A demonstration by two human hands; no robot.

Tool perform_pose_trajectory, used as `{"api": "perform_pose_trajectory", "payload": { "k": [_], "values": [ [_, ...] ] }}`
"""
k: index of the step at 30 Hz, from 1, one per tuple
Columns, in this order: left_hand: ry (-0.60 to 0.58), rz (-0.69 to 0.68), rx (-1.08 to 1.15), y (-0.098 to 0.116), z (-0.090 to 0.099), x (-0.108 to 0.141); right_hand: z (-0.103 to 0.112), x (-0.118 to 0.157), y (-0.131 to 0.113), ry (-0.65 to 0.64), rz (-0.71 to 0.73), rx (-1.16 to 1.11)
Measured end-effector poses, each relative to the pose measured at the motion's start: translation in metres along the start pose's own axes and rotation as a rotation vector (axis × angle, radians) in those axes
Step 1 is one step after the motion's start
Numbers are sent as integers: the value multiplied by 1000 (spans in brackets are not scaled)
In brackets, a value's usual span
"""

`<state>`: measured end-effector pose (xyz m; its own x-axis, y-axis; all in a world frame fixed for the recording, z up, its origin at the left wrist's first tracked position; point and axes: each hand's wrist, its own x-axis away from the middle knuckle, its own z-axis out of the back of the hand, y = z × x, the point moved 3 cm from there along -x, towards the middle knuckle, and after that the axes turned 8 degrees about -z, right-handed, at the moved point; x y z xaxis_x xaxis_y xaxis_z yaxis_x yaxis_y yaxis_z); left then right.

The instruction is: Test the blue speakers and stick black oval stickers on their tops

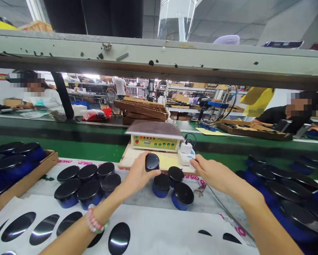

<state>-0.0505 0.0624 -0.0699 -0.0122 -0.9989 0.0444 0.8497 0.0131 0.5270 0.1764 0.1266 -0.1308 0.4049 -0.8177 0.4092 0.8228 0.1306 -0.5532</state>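
Observation:
My left hand point(140, 171) is closed around a small black-topped device point(151, 162), held up in front of the yellow-panelled control box point(156, 141). My right hand point(205, 168) has its fingers pinched together beside the white power socket point(185, 156); what is between them, if anything, is too small to name. A grey cable point(225, 209) runs down below my right hand. Three blue round units with black tops point(183, 194) stand between my forearms. Several more such units point(89, 191) are grouped left of my left forearm.
White sheets with black oval stickers point(119, 238) lie in front. A cardboard box of blue units point(39, 171) is at left, more units point(288, 191) at right. A shelf beam point(159, 56) crosses above. People sit across the green bench.

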Motion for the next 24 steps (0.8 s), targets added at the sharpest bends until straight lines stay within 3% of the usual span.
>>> {"api": "perform_pose_trajectory", "payload": {
  "k": [3, 7, 14, 17, 21, 24],
  "values": [
    [-29, 69, 44, -26, -25, 4, -14, -9, 1, -79, 42, -4],
    [-98, 79, 70, -36, -36, 8, -31, -17, 2, -151, 93, -23],
    [-189, 70, 52, -25, -40, 15, -54, -28, -3, -358, 139, -31],
    [-249, 58, 67, -17, -39, 20, -52, -28, 6, -365, 94, -7],
    [-462, -25, 16, -7, -38, 29, -45, -31, 25, -361, -30, 49],
    [-464, -116, -105, -6, -37, 30, -42, -36, 40, -345, -118, 59]
  ]
}}
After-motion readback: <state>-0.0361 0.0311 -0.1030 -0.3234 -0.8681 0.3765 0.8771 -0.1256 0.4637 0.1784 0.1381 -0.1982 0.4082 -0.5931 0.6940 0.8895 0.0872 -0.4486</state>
